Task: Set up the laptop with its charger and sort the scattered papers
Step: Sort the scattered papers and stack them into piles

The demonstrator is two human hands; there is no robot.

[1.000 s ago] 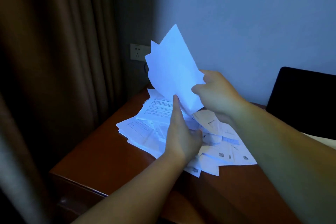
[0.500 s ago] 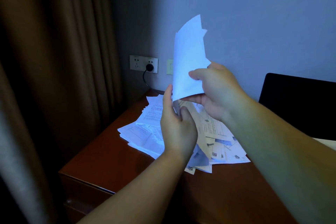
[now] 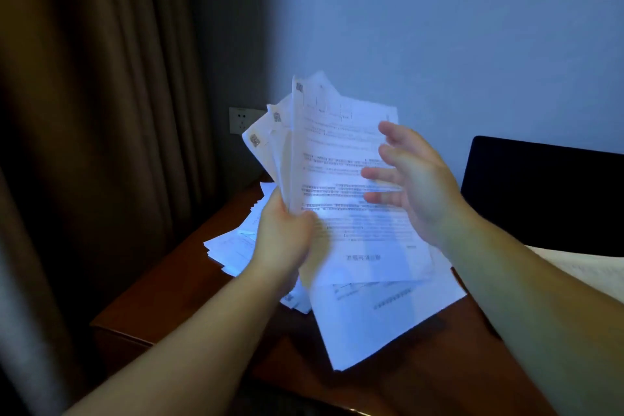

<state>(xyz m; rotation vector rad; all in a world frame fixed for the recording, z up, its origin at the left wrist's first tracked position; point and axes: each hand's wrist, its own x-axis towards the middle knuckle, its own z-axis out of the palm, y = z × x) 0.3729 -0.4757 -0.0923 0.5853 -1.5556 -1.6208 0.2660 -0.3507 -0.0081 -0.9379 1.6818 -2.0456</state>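
Note:
My left hand (image 3: pixel 285 236) grips a fanned bundle of printed sheets (image 3: pixel 337 159) by its lower left edge and holds it upright above the desk. Just to the bundle's right, my right hand (image 3: pixel 410 179) is spread with straight fingers in front of the front sheet, holding nothing. More scattered papers (image 3: pixel 381 317) lie on the brown wooden desk (image 3: pixel 175 294) beneath, some sticking out on the left (image 3: pixel 229 246). The dark laptop screen (image 3: pixel 547 192) stands open at the right. A white wall socket (image 3: pixel 241 120) shows behind the bundle; no charger plug is visible.
A brown curtain (image 3: pixel 101 145) hangs along the left side, close to the desk's left edge. A blue-lit wall (image 3: pixel 439 27) rises behind the desk. A pale sheet or pad (image 3: pixel 587 267) lies at the right below the laptop screen.
The raised paper has turned from edge-on to face me and is now a thicker, fanned bundle in my left hand. My right hand has let go and opened beside it.

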